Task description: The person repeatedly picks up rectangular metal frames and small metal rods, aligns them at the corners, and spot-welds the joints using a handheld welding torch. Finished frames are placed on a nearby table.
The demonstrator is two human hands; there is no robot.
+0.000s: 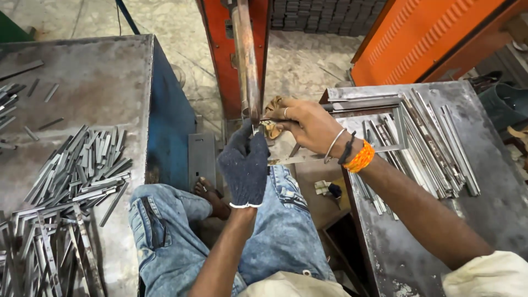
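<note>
Steel tables (99,82), concrete floor (300,60).

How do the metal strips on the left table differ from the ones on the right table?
The strips on the left table are short and lie scattered in a loose heap; the strips on the right table are longer and lie mostly side by side. The right hand is close to the right ones; no hand is near the left ones. Both are flat grey metal.
</note>
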